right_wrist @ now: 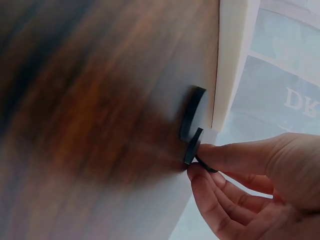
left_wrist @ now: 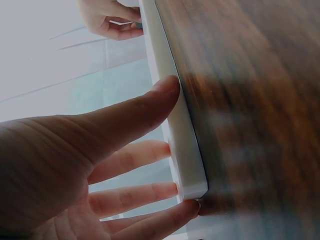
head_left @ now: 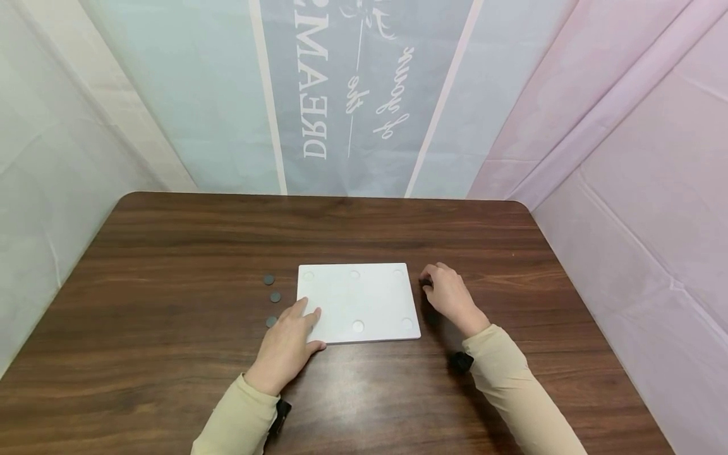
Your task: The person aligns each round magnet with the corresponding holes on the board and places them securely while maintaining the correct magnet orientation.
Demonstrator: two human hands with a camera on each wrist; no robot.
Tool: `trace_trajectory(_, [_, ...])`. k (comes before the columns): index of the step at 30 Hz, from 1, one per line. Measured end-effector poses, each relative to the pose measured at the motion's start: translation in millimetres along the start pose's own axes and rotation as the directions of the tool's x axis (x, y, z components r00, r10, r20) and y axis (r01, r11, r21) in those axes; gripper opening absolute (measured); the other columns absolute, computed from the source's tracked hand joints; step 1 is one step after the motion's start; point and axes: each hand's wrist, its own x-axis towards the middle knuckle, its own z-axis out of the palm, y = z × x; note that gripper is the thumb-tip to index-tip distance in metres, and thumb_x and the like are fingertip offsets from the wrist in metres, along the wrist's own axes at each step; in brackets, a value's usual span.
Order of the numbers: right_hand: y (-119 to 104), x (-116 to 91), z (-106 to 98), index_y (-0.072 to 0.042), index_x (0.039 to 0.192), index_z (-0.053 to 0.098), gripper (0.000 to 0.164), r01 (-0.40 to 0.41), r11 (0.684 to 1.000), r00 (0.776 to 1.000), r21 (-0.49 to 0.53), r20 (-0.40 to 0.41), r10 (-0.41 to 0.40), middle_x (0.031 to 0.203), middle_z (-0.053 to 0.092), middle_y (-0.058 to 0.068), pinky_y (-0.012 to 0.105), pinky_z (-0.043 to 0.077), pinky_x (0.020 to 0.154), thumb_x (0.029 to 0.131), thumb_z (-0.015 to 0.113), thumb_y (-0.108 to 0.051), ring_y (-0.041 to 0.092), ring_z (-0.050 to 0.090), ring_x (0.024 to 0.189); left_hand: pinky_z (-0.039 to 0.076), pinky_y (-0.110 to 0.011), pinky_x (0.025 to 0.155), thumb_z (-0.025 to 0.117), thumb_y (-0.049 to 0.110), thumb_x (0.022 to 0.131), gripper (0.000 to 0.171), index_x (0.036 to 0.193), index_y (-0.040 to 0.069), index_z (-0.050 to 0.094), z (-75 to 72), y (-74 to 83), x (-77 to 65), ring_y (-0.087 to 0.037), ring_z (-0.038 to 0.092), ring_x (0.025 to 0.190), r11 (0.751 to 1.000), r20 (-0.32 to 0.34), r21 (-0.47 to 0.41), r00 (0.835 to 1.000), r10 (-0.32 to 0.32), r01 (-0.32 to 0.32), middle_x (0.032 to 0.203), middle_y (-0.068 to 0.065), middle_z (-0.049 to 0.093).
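A white rectangular board [head_left: 370,300] lies on the table with several shallow round recesses along its long sides. My left hand [head_left: 287,344] rests over its near left corner with fingers spread. In the left wrist view, the left thumb [left_wrist: 160,97] presses against the board's side edge [left_wrist: 187,150]. Just right of the board, my right hand [head_left: 449,294] pinches a small dark disc [right_wrist: 206,165] between thumb and fingertips. Two more dark discs show in the right wrist view, a nearer disc [right_wrist: 193,114] and a smaller-looking disc [right_wrist: 193,146] right by the fingertips.
Left of the board lie three dark grey discs, a far disc [head_left: 269,279], a middle disc [head_left: 275,297] and a near disc [head_left: 271,321] beside the left hand. Everything stands on a brown wood-grain table [head_left: 188,265]. Behind it hangs a printed cloth [head_left: 370,170].
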Motion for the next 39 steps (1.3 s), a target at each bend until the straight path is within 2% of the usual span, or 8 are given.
trace_trajectory(6, [-0.8, -0.1, -0.2, 0.000, 0.097, 0.069, 0.015, -0.001, 1.000, 1.000, 0.000, 0.028, 0.001, 0.091, 0.064, 0.017, 0.044, 0.053, 0.069, 0.083, 0.066, 0.005, 0.031, 0.064, 0.082, 0.051, -0.052, 0.087, 0.082, 0.020, 0.074, 0.054, 0.120, -0.002, 0.065, 0.7, 0.0, -0.5, -0.045, 0.054, 0.117, 1.000, -0.010, -0.002, 1.000, 0.003, -0.003, 0.133, -0.029, 0.051])
trace_trajectory(13, [-0.3, 0.1, -0.3, 0.000, 0.095, 0.069, 0.014, 0.009, 1.000, 1.000, -0.002, 0.011, -0.009, 0.092, 0.065, 0.017, 0.044, 0.053, 0.067, 0.083, 0.065, 0.007, 0.032, 0.064, 0.079, 0.052, -0.052, 0.082, 0.085, 0.020, 0.069, 0.057, 0.117, -0.003, 0.067, 4.7, -3.5, -0.2, -0.046, 0.057, 0.111, 0.999, -0.084, 0.014, 0.995, 0.046, -0.045, 0.128, -0.030, 0.054])
trace_trajectory(20, [-1.1, -0.4, -1.0, -0.001, 0.092, 0.069, 0.013, 0.027, 1.000, 1.000, 0.004, -0.015, -0.027, 0.090, 0.066, 0.016, 0.043, 0.053, 0.065, 0.082, 0.065, 0.007, 0.031, 0.064, 0.077, 0.052, -0.051, 0.085, 0.083, 0.020, 0.072, 0.054, 0.118, -0.002, 0.066, 0.7, -0.3, -0.1, -0.045, 0.056, 0.114, 1.000, -0.034, 0.014, 0.999, 0.014, -0.014, 0.131, -0.029, 0.053])
trace_trajectory(39, [-8.7, 5.2, -6.1, 0.001, 0.094, 0.068, 0.012, 0.059, 0.998, 0.998, 0.032, -0.033, -0.058, 0.089, 0.065, 0.015, 0.040, 0.052, 0.065, 0.085, 0.062, 0.007, 0.027, 0.063, 0.076, 0.052, -0.052, 0.083, 0.083, 0.021, 0.072, 0.054, 0.118, -0.002, 0.067, 1.6, -1.4, 0.8, -0.046, 0.055, 0.115, 1.000, -0.029, 0.009, 1.000, 0.005, -0.004, 0.131, -0.029, 0.052])
